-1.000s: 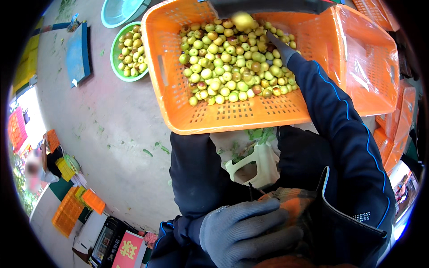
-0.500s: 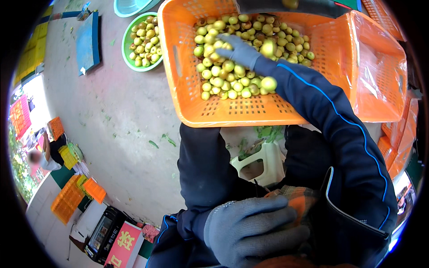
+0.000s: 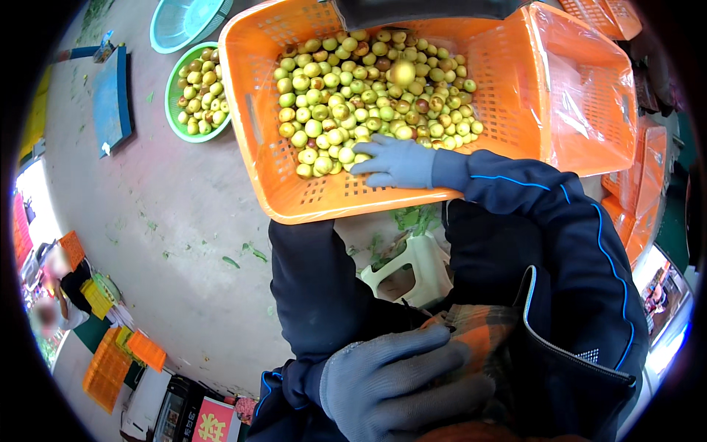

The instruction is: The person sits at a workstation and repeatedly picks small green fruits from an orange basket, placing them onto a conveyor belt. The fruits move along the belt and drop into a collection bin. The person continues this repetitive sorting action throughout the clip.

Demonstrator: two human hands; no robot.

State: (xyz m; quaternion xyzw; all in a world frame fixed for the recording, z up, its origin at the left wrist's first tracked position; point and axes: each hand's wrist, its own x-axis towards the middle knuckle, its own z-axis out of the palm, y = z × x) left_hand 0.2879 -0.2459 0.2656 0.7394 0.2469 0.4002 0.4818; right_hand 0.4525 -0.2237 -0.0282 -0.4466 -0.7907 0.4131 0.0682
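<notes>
A large orange plastic crate (image 3: 324, 210) holds a spread pile of round yellow-green and brown fruits that look like jujubes (image 3: 335, 110). My right hand (image 3: 398, 162), in a grey glove, lies at the near edge of the pile, palm down. Its fingers are spread and touch the nearest fruits, gripping none that I can see. One fruit (image 3: 403, 74) looks larger and blurred, above the others. My left hand (image 3: 405, 383), also gloved in grey, rests in front of my body over a plaid orange cloth, fingers stretched out and apart, with nothing visible in it.
Left of the crate stands a green basin (image 3: 174, 110) of similar fruits, with a light-blue basin (image 3: 188, 29) behind it. A black surface (image 3: 427, 11) borders the crate's far side. Plastic-lined orange crates (image 3: 589, 96) stand right. A pale stool (image 3: 420, 265) sits between my legs.
My right hand has drawn back from the middle of the pile to its near edge. Blurred fruits above the pile have shifted. The view has moved slightly; my left hand stays in front of my body.
</notes>
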